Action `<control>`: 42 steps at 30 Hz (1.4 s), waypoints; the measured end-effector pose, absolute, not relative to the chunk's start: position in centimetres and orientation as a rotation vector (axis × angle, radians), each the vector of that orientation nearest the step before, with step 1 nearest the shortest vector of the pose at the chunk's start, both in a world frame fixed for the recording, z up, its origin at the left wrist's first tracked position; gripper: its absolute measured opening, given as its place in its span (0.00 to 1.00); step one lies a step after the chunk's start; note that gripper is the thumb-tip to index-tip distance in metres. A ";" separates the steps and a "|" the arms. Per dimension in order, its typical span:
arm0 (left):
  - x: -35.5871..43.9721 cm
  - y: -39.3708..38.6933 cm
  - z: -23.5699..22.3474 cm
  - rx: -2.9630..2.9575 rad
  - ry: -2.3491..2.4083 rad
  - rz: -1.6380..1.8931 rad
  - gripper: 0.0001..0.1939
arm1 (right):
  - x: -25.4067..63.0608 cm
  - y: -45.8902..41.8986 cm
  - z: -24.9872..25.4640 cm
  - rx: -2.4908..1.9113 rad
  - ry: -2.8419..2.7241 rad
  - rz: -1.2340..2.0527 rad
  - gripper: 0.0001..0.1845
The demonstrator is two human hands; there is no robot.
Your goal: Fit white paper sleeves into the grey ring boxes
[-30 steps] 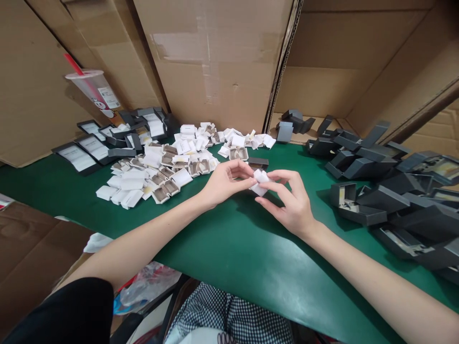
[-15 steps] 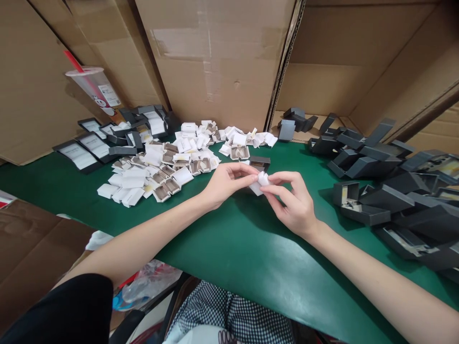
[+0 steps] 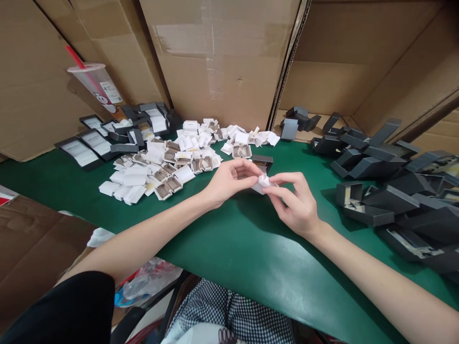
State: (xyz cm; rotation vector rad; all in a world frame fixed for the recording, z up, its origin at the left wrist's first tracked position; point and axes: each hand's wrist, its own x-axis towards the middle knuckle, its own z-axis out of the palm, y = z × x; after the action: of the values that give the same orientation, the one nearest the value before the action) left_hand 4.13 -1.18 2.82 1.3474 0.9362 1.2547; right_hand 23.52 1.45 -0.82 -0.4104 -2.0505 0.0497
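Between both hands, just above the green table (image 3: 222, 248), is a small white folded paper piece (image 3: 263, 181). My left hand (image 3: 233, 181) pinches it from the left with thumb and fingers. From the right, my right hand (image 3: 294, 198) grips it between thumb and fingertips. The fingers hide part of the piece, so its full shape cannot be made out. Right behind the hands stands a small open black box (image 3: 263, 160). To the left of my left hand lies a heap of small white folded card pieces (image 3: 154, 155), some showing grey-brown hollows.
Open black boxes (image 3: 387, 198) pile up on the right. More black boxes with white inserts (image 3: 95, 143) lie at the left, before a plastic cup (image 3: 96, 86) with a red straw. Cardboard boxes (image 3: 229, 57) wall the back; one at right stands open.
The white paper piece has turned slightly in my fingers and looks flatter. Both hands keep their pinch in nearly the same place, and the view has shifted a little.
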 end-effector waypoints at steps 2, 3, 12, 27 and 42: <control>4.2 -1.2 2.7 1.369 0.928 1.281 0.09 | 23.5 1.4 -0.8 -0.400 -2.052 0.050 0.18; 4.2 -1.2 2.7 1.382 0.923 1.289 0.09 | 23.5 1.4 -0.8 -0.395 -2.054 0.047 0.18; 4.5 -1.3 2.5 1.339 0.959 1.302 0.08 | 23.3 1.3 -0.1 -0.446 -2.011 0.082 0.15; 4.6 -1.6 3.0 1.306 1.025 1.205 0.14 | 23.3 1.4 -0.3 -0.454 -1.997 -0.041 0.17; 4.1 -1.1 2.5 1.003 0.910 1.113 0.12 | 23.4 1.3 -0.3 -0.450 -2.009 -0.099 0.19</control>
State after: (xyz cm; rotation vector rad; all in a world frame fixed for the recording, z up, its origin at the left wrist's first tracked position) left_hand 4.13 -1.08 2.51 1.0030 0.9097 1.1134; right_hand 23.41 1.26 -0.34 -0.4495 -2.0086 -0.0992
